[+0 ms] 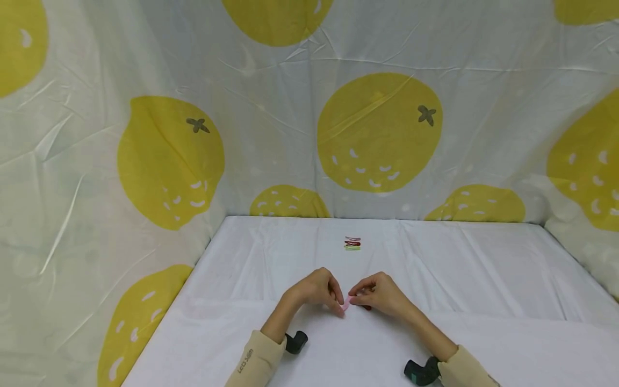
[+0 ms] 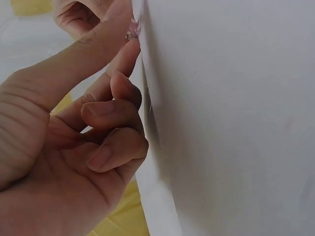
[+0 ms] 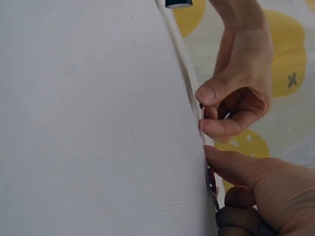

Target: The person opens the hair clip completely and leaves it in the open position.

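Observation:
Between my two hands, just above the white cloth, is a small pink hair clip (image 1: 346, 303). The thumb and index finger of my left hand (image 1: 319, 288) pinch its near left end, while the other fingers curl loosely. At its far right end, the fingertips of my right hand (image 1: 381, 293) pinch it. A dark red clip (image 1: 367, 308) lies under the right hand, mostly hidden by it. In the left wrist view only a bit of the pink clip (image 2: 132, 30) shows at the fingertips. The right wrist view shows the clip (image 3: 202, 125) edge-on.
Farther back on the white-covered table (image 1: 483, 269), several hair clips (image 1: 352, 243) in pink, red and green lie in a small stack of rows. A curtain (image 1: 271, 123) printed with yellow lemons surrounds the table's back and sides. Dark cameras sit on both wrists.

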Demonstrator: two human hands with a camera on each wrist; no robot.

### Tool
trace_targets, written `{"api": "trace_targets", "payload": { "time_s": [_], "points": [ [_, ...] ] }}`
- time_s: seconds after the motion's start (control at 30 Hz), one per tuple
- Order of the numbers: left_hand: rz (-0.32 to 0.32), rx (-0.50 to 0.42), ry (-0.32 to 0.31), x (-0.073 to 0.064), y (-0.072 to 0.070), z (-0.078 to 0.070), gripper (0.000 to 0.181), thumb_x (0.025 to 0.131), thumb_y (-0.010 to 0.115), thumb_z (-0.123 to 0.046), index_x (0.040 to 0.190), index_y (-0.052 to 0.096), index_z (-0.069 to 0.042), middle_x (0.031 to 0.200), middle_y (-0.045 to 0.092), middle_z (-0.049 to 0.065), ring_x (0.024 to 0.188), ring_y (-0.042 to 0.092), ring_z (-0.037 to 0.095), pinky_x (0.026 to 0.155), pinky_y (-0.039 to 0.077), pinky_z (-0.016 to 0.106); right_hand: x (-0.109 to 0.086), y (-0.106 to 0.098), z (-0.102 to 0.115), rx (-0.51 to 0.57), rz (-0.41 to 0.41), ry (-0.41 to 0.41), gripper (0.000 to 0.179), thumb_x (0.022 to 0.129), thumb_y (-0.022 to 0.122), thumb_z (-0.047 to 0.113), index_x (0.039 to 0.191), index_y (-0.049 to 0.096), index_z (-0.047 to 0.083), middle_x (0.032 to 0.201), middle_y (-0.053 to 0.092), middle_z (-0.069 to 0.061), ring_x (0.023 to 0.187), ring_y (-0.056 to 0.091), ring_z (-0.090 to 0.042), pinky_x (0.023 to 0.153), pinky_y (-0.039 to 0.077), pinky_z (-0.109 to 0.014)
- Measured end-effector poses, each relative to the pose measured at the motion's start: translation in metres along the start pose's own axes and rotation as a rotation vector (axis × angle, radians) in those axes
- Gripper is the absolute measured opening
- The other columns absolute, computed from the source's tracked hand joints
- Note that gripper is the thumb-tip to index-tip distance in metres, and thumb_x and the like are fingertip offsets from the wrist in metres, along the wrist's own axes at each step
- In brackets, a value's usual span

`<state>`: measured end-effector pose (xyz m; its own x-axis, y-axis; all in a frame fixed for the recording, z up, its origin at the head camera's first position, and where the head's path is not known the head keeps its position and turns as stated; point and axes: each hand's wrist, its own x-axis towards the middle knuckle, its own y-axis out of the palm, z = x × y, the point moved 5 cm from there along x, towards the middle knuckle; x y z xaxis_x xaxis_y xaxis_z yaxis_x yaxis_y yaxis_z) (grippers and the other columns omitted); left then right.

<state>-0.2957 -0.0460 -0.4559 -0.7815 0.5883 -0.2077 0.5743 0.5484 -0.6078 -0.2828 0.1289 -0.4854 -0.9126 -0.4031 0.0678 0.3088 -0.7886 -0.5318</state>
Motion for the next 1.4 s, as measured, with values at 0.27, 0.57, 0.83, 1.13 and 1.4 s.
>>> {"api": "trace_targets", "payload": {
  "time_s": [0.27, 0.57, 0.83, 1.13, 1.4],
  "points": [
    [-0.018, -0.006, -0.013, 0.001, 0.000, 0.005, 0.010, 0.076, 0.088, 0.000, 0.076, 0.080, -0.005, 0.060, 0.061, -0.004, 0.059, 0.049, 0.006, 0.056, 0.038, 0.019, 0.000, 0.001, 0.001, 0.004, -0.012, -0.002, 0.011, 0.083, 0.087, 0.018, 0.091, 0.083, 0.011, 0.054, 0.047, 0.006, 0.051, 0.039, 0.001, 0.051, 0.028, -0.017],
    [-0.116, -0.040, 0.033, 0.001, -0.010, 0.008, 0.006, 0.084, 0.082, -0.001, 0.079, 0.079, -0.003, 0.066, 0.064, -0.005, 0.059, 0.050, 0.006, 0.055, 0.041, 0.019, 0.001, -0.001, -0.002, 0.084, -0.047, 0.060, 0.014, 0.089, 0.082, 0.020, 0.084, 0.077, 0.008, 0.058, 0.056, 0.002, 0.050, 0.043, -0.003, 0.051, 0.034, -0.019],
    [-0.320, -0.126, 0.108, 0.004, -0.026, 0.001, 0.007, 0.087, 0.081, -0.009, 0.087, 0.079, -0.003, 0.082, 0.071, 0.006, 0.069, 0.052, 0.010, 0.060, 0.042, 0.021, 0.004, -0.014, 0.001, 0.129, -0.202, 0.098, 0.015, 0.092, 0.079, 0.021, 0.092, 0.078, 0.006, 0.066, 0.059, -0.003, 0.057, 0.047, -0.005, 0.051, 0.037, -0.021],
    [-0.409, -0.208, 0.163, 0.006, -0.020, 0.001, 0.006, 0.086, 0.082, -0.006, 0.082, 0.080, -0.001, 0.082, 0.072, 0.012, 0.065, 0.048, 0.006, 0.058, 0.038, 0.018, 0.003, -0.016, 0.003, 0.120, -0.226, 0.056, 0.016, 0.093, 0.079, 0.022, 0.093, 0.079, 0.006, 0.076, 0.070, -0.010, 0.060, 0.052, -0.004, 0.054, 0.040, -0.020],
    [-0.382, -0.302, 0.193, 0.006, -0.018, 0.003, 0.007, 0.085, 0.082, -0.003, 0.082, 0.080, 0.003, 0.084, 0.071, 0.021, 0.068, 0.048, 0.008, 0.061, 0.039, 0.019, 0.003, -0.014, 0.000, 0.206, -0.120, -0.004, 0.023, 0.097, 0.074, 0.024, 0.099, 0.075, 0.001, 0.083, 0.070, -0.019, 0.052, 0.052, -0.008, 0.049, 0.037, -0.020]
  ]
}}
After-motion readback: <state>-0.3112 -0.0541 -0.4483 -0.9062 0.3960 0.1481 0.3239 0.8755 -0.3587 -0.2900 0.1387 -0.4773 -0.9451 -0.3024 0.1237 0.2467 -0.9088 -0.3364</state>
